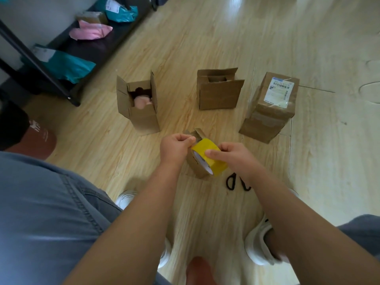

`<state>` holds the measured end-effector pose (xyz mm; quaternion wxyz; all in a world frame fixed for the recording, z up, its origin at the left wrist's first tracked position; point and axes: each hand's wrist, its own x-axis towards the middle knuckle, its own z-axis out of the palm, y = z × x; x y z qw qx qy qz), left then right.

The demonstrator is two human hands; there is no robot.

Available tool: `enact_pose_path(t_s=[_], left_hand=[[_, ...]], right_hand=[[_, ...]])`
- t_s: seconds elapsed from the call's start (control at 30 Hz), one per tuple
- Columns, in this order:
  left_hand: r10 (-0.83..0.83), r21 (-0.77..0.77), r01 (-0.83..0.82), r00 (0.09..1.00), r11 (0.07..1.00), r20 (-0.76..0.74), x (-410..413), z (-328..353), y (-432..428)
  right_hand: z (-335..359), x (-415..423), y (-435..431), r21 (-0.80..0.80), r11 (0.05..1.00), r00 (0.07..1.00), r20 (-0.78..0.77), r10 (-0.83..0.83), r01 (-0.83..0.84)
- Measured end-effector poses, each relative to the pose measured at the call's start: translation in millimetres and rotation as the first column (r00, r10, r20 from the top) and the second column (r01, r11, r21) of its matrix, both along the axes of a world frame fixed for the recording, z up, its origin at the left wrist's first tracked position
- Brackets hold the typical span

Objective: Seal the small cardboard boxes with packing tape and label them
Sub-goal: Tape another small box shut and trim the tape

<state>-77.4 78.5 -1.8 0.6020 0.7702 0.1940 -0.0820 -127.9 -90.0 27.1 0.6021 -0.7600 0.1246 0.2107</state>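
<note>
Two bare forearms are reaching up from the bottom of the frame, between blue denim knees and a pair of white shoes [259, 242] on the pale wooden floor [205, 38]. At the centre of the frame, the right hand [233, 158] is gripping a roll of yellow packing tape [207, 156], with its thumb lying across the yellow band. The left hand [176, 148] is curling its fingers and pinching at the roll's upper edge. Just behind the roll, a small brown cardboard box [196, 166] is standing on the floor with its flaps up. Black scissor handles [238, 183] are showing just beside it, under the right wrist.

Further up the frame, three more brown boxes are standing in a row: an open one [141, 118] at the left showing something pink inside, an open one [218, 95] in the middle, and at the right a taped box [267, 120] bearing a white shipping label [280, 91]. In the upper left, teal mailer bags [67, 66] and a pink one [90, 31] are lying on a low black shelf [82, 50].
</note>
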Motion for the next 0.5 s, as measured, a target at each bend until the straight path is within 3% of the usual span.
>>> enact_pose_path(t_s=[0.1, 0.3, 0.5], left_hand=[[0.084, -0.023, -0.084, 0.996, 0.996, 0.002, 8, 4, 2], [0.118, -0.018, -0.118, 0.993, 0.993, -0.004, 20, 0, -1], [0.198, -0.104, -0.201, 0.979, 0.974, -0.04, 43, -15, 3]], right_hand=[[-10, -3, 3, -0.164, 0.986, 0.998, -0.061, -0.032, 0.021], [-9, 2, 14, -0.176, 0.983, 0.987, -0.138, -0.086, 0.061], [3, 26, 2, -0.087, 0.991, 0.992, -0.062, -0.11, 0.104]])
